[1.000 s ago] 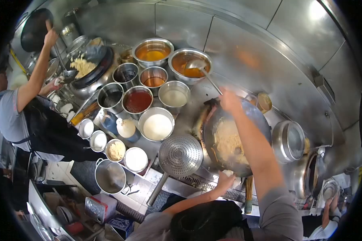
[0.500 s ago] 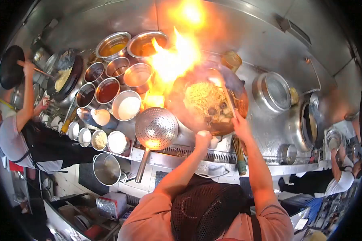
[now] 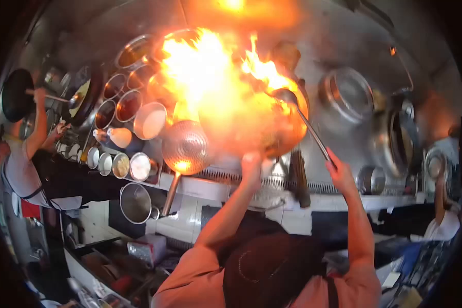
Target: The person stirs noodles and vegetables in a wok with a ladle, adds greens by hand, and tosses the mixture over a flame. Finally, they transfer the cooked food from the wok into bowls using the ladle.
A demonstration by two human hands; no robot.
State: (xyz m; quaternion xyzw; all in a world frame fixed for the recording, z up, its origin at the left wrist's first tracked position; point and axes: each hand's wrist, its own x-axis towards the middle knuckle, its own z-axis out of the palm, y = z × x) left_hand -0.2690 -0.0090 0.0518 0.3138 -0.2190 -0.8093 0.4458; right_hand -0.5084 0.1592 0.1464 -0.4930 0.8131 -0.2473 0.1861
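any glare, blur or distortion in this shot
Head view: the flames are blown out to white, veiling much of the wok; head view: orange glare on the strainer; head view: left hand soft-edged; head view: frame edges dim, corners black, as through a fisheye lens.

No lettering, number, brand or sign is legible. Positions are given relative to the perforated strainer (image 3: 186, 143), whose bowl shows only its rows of holes. To its left, the pale-topped squeeze bottle (image 3: 120, 137) bears no readable label. Below it and slightly left, the pale box (image 3: 148, 250) is too blurred for print to be resolved. Below right, a dotted arc on the dark cap (image 3: 277, 267) forms no readable character.
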